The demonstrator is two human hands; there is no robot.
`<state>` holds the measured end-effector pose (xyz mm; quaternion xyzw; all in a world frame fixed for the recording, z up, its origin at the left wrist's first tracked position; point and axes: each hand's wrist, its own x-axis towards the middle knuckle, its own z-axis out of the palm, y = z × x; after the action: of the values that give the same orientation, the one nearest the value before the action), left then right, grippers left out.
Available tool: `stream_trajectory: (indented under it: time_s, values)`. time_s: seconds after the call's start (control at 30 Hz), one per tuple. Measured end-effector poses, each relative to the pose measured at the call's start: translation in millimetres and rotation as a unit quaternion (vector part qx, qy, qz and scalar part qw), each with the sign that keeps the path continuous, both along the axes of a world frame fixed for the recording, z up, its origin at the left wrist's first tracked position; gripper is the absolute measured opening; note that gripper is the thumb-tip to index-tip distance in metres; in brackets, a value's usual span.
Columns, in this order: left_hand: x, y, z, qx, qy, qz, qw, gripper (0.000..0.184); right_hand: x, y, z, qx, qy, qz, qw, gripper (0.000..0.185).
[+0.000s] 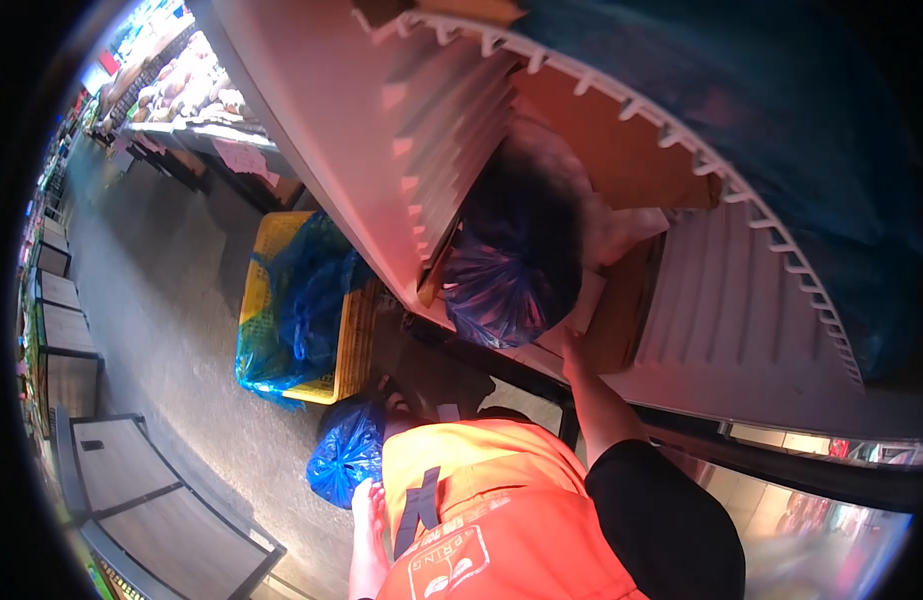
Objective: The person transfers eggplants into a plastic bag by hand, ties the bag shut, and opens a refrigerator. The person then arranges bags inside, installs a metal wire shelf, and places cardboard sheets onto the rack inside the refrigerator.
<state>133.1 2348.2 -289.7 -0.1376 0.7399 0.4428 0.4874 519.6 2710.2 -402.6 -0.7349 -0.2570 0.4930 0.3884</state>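
Observation:
At my left side a tied blue plastic bag (343, 450) hangs low, its gathered part at my left hand (369, 500), which is closed on it. My right hand (574, 352) reaches into a white ribbed cabinet (716, 310). It is beside a dark blue plastic bag (506, 290) and the lower edge of a brown cardboard box (621, 305). Its fingers are mostly hidden, so I cannot tell whether they grip either one. What the bags contain does not show.
A yellow crate (353, 340) lined with blue plastic stands on the floor left of the cabinet. A toothed white shelf edge (671, 125) arches above my right arm. Lit produce (196, 85) sits on a stand at upper left. A grey panelled unit (171, 510) is at lower left.

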Motion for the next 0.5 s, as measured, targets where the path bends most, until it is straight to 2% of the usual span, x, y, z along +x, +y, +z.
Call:
stream_trajectory:
  time_s: [0.13, 0.23, 0.3, 0.37, 0.47, 0.5]
  values:
    - [3.3, -15.6, -14.5, 0.018, -0.006, 0.027, 0.999, 0.029, 17.0, 14.3, -24.4, -0.05, 0.095, -0.056, 0.993, 0.072]
    - [11.7, -22.2, -15.1, 0.011, -0.014, 0.008, 1.0, 0.022, -2.8, 30.2, 31.7, -0.044, 0.183, -0.053, 0.981, 0.073]
    - [16.9, -25.7, -14.3, -0.006, -0.016, 0.008, 1.0, 0.017, -22.3, 46.5, 36.7, -0.003, 0.305, -0.026, 0.952, 0.072]
    - [16.6, -33.5, -13.9, -0.006, -0.023, 0.003, 1.0, 0.017, -35.8, 62.4, 29.3, 0.057, 0.474, 0.006, 0.879, 0.069]
    - [16.7, -39.4, -16.9, -0.018, -0.032, -0.001, 0.999, 0.018, -59.5, 82.5, 4.8, 0.01, 0.472, -0.101, 0.876, 0.071]
    - [14.2, -40.6, -20.7, -0.017, -0.03, -0.012, 0.999, 0.018, -61.6, 80.5, 1.4, 0.014, 0.492, -0.075, 0.867, 0.071]
